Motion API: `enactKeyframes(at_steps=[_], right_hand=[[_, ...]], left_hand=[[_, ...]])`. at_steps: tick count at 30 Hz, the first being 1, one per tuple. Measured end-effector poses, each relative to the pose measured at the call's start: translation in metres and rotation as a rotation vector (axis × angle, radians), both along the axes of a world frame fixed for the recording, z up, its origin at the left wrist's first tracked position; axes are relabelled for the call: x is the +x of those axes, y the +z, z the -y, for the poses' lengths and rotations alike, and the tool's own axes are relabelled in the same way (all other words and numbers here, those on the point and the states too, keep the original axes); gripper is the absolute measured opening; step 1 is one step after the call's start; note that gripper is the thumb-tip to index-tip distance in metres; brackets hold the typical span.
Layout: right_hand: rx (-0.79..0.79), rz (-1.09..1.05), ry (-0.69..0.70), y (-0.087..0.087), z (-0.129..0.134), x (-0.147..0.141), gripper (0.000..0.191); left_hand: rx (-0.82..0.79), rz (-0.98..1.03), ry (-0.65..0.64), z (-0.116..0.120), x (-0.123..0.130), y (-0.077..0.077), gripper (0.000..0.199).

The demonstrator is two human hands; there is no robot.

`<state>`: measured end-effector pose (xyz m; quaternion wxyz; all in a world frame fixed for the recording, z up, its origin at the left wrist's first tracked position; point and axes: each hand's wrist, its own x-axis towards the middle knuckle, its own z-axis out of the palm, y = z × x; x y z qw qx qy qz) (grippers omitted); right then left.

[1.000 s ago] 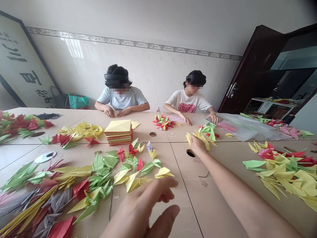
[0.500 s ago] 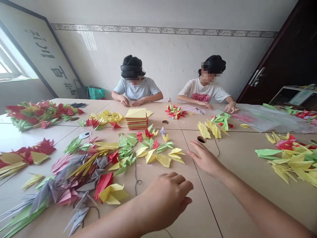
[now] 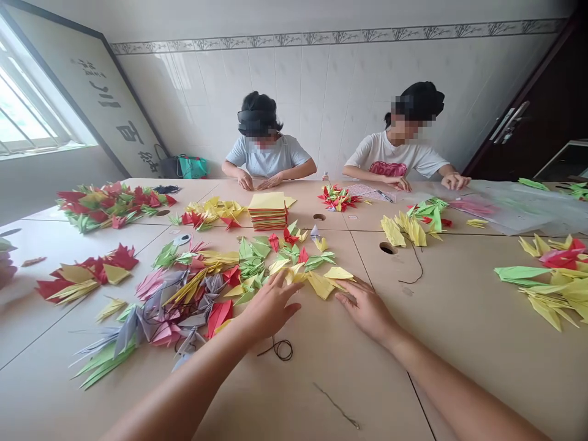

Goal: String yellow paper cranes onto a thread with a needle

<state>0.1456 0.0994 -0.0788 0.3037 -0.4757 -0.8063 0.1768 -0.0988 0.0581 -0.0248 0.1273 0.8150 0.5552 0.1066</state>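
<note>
My left hand (image 3: 271,308) is over the near edge of the folded paper pieces, fingers apart, its fingertips at a yellow piece. To its right, my right hand (image 3: 366,308) has its fingers spread and touches or nearly touches the tip of another yellow piece (image 3: 339,273). Between the hands lies a yellow folded piece (image 3: 320,285). Green pieces (image 3: 252,257) and a few red ones lie just beyond my left hand. A coiled dark thread (image 3: 282,350) rests on the table below the left hand, and a thin wire-like strand (image 3: 337,407) lies nearer to me.
A stack of square paper (image 3: 267,211) stands mid-table. Mixed folded paper piles (image 3: 184,300) spread over the left; more yellow pieces (image 3: 554,288) lie at right. Two people sit across the table (image 3: 459,343), hands on it. A round hole (image 3: 388,248) is in the tabletop.
My left hand has moved forward and left to the yellow pieces, and its fingers have spread. My right hand has come nearer to them. The view has shifted, showing the strand on the table.
</note>
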Motion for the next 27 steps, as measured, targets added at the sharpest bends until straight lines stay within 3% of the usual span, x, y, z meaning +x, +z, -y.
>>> enactKeyframes(at_steps=[5,13,16,18,20,22,25,27], right_hand=[[-0.023,-0.033,-0.022,0.006,0.0,0.014,0.023],[-0.046,-0.201,-0.1,0.012,-0.005,0.034,0.017],[-0.053,-0.298,-0.157,0.017,-0.005,0.041,0.022],[-0.056,-0.344,-0.157,0.025,-0.001,0.042,0.022],[-0.057,-0.364,-0.109,0.036,0.006,0.039,0.02],[-0.063,-0.316,0.016,0.047,0.017,0.034,0.014],[-0.111,-0.018,0.322,0.059,0.034,0.027,0.021],[-0.165,0.099,0.4,0.061,0.041,0.027,0.028]], left_hand=[[-0.055,0.012,-0.049,-0.011,0.012,-0.008,0.043],[-0.134,0.034,-0.151,0.035,0.032,0.013,0.035],[-0.117,0.048,-0.031,0.037,0.03,0.016,0.021],[-0.052,0.045,0.121,0.028,0.023,0.016,0.024],[0.04,0.039,0.253,0.015,0.014,0.016,0.023],[0.095,0.033,0.314,0.001,0.005,0.015,0.035],[0.045,0.024,0.253,-0.01,0.003,0.013,0.047],[-0.014,0.031,0.174,-0.008,0.01,0.009,0.045]])
